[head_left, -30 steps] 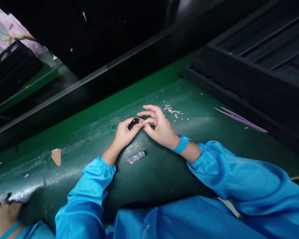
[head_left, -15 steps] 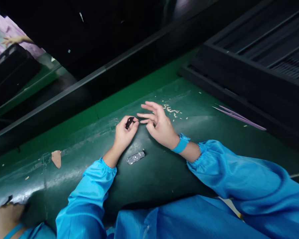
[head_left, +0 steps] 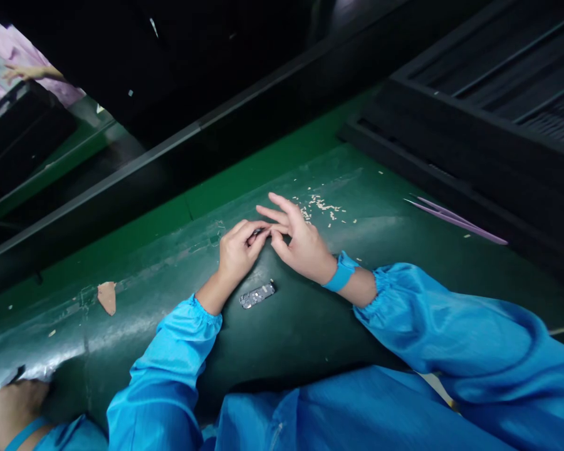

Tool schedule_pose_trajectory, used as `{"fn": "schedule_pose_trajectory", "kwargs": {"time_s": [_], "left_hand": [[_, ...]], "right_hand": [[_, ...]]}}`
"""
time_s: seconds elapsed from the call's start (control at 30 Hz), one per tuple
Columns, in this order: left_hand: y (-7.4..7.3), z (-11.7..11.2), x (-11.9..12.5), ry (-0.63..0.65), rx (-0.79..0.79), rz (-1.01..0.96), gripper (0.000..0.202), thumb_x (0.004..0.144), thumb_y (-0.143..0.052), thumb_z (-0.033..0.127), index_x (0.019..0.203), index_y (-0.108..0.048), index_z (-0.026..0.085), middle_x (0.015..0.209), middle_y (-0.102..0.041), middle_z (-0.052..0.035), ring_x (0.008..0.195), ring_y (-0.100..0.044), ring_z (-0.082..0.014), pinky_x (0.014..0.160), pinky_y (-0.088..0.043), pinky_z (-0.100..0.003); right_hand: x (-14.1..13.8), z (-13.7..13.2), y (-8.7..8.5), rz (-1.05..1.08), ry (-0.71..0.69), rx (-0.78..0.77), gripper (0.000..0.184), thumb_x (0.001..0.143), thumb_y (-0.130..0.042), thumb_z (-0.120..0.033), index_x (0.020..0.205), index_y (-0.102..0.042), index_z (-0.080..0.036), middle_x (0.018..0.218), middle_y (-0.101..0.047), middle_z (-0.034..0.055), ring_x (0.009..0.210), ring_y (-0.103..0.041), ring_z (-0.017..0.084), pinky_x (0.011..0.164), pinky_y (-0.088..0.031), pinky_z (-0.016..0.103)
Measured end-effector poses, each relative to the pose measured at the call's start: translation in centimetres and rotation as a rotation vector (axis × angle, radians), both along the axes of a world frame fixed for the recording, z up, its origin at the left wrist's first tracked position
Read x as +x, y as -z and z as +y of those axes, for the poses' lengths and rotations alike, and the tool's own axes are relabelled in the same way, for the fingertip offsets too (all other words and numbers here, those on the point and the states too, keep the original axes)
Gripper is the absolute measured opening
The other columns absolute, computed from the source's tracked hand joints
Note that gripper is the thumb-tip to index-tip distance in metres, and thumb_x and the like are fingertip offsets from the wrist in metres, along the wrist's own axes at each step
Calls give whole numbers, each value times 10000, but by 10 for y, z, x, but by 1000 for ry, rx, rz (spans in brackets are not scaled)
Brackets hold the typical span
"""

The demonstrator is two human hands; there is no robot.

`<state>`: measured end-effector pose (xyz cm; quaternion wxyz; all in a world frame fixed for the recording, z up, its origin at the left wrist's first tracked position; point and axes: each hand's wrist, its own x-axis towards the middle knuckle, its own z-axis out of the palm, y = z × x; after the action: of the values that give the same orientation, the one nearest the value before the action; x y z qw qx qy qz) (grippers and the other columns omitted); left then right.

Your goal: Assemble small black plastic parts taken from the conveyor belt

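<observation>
My left hand point(head_left: 239, 247) is closed with thumb and fingertips around a small black part point(head_left: 257, 232), mostly hidden by the fingers. Against those fingertips, my right hand point(head_left: 303, 241) brings its thumb and forefinger together in a pinch, while its other fingers stretch out. What sits in that pinch is too small to make out. Below the hands, a small narrow circuit board point(head_left: 257, 295) lies on the green mat point(head_left: 301, 332). Beyond my right hand, many tiny pale pieces point(head_left: 326, 205) are scattered over the mat.
Purple tweezers point(head_left: 455, 224) lie to the right beside a large black tray stack point(head_left: 451, 134). A tan scrap point(head_left: 107, 297) lies to the left. Another person's hand point(head_left: 16, 407) is at the lower left. Across the dark rail, a person's arm point(head_left: 32, 72) reaches over a black box point(head_left: 21, 125).
My right hand has moved left until its fingertips meet those of my left hand. My left hand has turned, so less of the black part shows.
</observation>
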<state>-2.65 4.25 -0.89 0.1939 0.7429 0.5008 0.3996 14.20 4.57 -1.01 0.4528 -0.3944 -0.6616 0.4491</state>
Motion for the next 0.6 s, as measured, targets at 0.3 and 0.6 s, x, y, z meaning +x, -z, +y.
{"fn": "schedule_pose_trajectory", "kwargs": {"time_s": [0.3,0.6], "left_hand": [[0,3,-3,-94,-106,-69,144,943,-668,310,996,-774,228,805,-709,-17,685,-610,-136,653,-477,-259],[-2,0,-1,-30,-25,22,117,897,-651,207,928,-762,225,676,-612,19,570,-534,-109,589,-441,-240]], "right_hand": [[-1,4,5,127,68,7,747,886,-451,-90,1570,-267,-327,1605,-408,92,1398,-540,285,955,-656,456],[-3,3,6,172,65,0,722,881,-439,-90,1551,-299,-321,1607,-387,95,1427,-505,300,915,-667,423]]}}
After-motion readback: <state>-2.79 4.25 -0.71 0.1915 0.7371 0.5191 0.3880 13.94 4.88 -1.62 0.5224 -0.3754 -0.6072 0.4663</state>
